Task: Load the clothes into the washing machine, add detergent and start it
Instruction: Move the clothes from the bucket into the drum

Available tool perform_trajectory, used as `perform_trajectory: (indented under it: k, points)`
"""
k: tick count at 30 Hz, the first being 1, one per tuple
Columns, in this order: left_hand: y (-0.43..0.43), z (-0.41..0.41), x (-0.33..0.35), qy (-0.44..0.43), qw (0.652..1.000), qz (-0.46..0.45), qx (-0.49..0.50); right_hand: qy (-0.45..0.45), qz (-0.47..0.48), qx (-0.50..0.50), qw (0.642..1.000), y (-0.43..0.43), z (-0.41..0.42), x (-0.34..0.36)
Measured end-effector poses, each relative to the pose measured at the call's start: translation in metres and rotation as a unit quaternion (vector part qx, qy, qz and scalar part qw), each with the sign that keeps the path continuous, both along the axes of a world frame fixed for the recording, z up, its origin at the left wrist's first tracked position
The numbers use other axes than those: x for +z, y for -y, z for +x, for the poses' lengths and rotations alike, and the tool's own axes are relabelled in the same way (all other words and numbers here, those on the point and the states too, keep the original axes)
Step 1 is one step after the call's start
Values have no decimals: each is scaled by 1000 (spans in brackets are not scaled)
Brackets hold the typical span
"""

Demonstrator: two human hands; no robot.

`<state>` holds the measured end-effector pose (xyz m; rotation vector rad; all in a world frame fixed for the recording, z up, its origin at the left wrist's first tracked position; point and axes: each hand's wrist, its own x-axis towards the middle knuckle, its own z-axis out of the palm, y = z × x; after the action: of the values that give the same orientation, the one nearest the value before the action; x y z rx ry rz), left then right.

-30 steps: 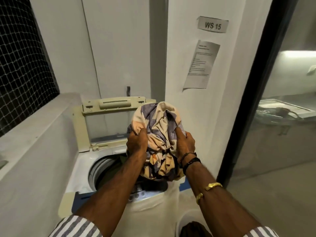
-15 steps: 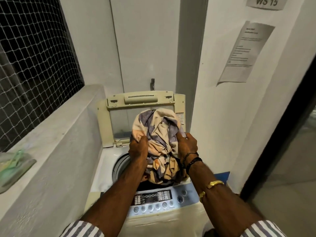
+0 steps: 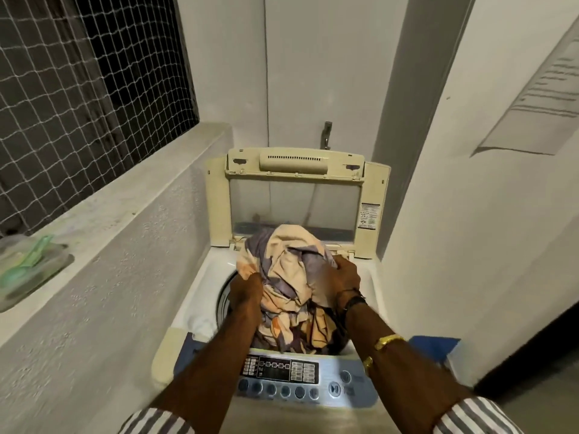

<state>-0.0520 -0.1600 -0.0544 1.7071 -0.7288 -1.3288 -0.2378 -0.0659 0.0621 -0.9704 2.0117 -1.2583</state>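
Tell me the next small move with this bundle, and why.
Probably lower the bundle of clothes straight down into the drum and release it: left hand and right hand both grip it over the opening, and the lid stands open.

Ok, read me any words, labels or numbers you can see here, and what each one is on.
No text reads clearly here.
The paper notice on the right wall: printed lines, too blurred to read.
The sticker on the raised lid, right frame: too small to read.
The control panel at the front of the washing machine: display and button markings, too small to read.
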Motion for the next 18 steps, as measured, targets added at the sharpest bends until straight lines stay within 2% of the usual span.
perform_trajectory:
  k: [4,6,9,12,15,18]
  points:
    - [-45,5,77,-12,999,-9,-44,-28,15,6,999,2,8,-14]
    - [-33,8,64,-26,998,6,-51,-44,29,9,999,6,12,-18]
    - [-10,13,33,28,998,7,-63,-48,56,-1,997,18,19,-23]
    - [-3,16,20,65,993,-34,-92,-74,63,3,995,27,30,-30]
    - [-14,12,43,98,986,-10,-134,-98,62,0,993,33,42,-38]
    - [-12,10,58,143,981,32,-129,-116,67,-10,991,37,50,-44]
